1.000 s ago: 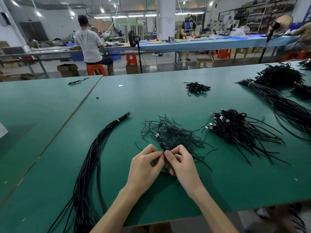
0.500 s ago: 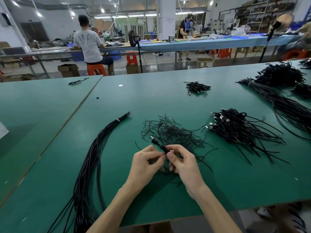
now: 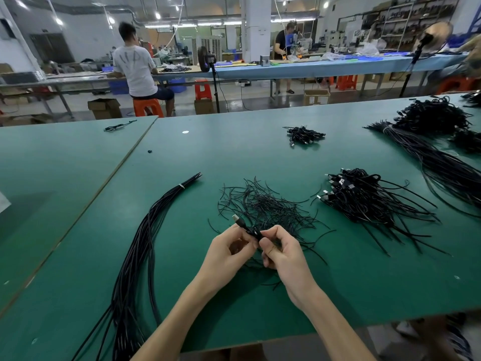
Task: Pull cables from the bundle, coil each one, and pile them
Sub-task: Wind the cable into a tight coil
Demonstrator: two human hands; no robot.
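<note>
I am holding one cable (image 3: 249,228) in both hands, just over the table (image 3: 338,295), near the middle of its front edge. My left hand (image 3: 226,254) and right hand (image 3: 282,254) both pinch it tight. A moment ago its plug (image 3: 235,218) pointed up. Now it leans left. I think this cable is nearly wrapped and can soon go on the pile (image 3: 364,201) toward the right edge.

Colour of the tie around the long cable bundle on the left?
White tie, seen in head view.
</note>
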